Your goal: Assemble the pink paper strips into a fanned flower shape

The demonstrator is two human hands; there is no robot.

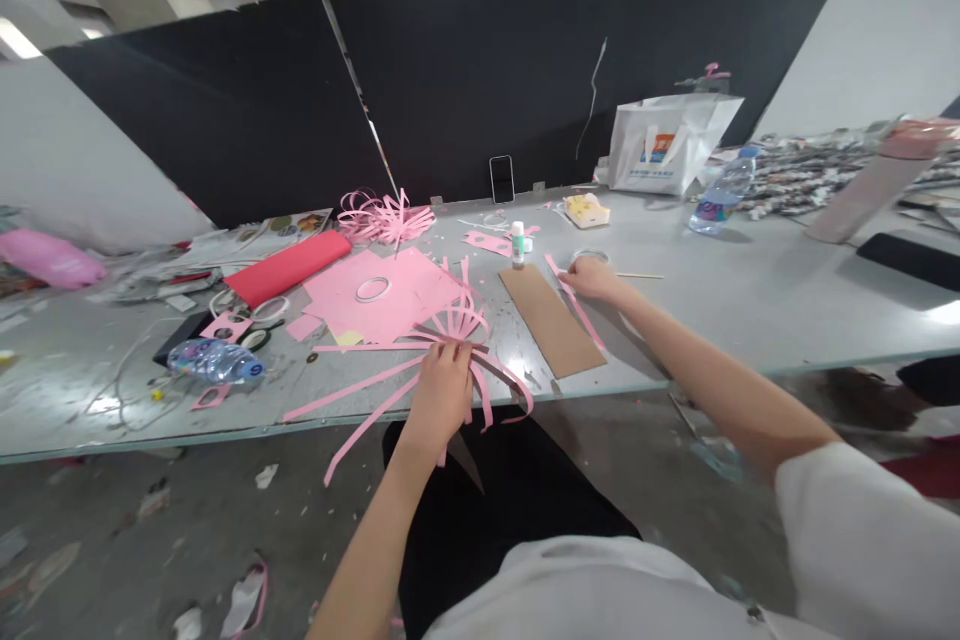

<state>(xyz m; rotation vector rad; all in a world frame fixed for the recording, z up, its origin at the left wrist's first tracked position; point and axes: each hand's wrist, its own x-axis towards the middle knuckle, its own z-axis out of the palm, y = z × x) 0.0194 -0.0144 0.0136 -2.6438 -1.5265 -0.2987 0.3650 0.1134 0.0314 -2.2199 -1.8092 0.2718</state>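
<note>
Left hand (444, 385) is closed over the hub of a pink strip bundle (459, 320) at the table's near edge; strips fan out from it in most directions, a few drooping past the edge, others lying flat to the left. Thumb is hidden from where I stand, but the fingers are curled over the hub. Right hand (592, 278) is reached out across the table (720, 305), fingertips down at the far end of a loose pink strip (579, 308); can't tell if it's pinched or only touched. That strip lies just right of a brown cardboard piece (551, 320), roughly along its long side. White ring (592, 255) is right behind the right hand, thin stick (641, 275) pointing off to its right. Glue stick (517, 245) stands upright just beyond the cardboard. Left of the bundle: pink sheets (409, 280) overlapping, another white ring (373, 289) on top. Second cluster of pink strips (386, 220) sits behind those, red folded piece (289, 268) to the left. Clear bottle (215, 361) on its side near the left front. At the back, a phone (502, 180) leans on the black panel (480, 70), white bag (671, 145) stands further right.
</note>
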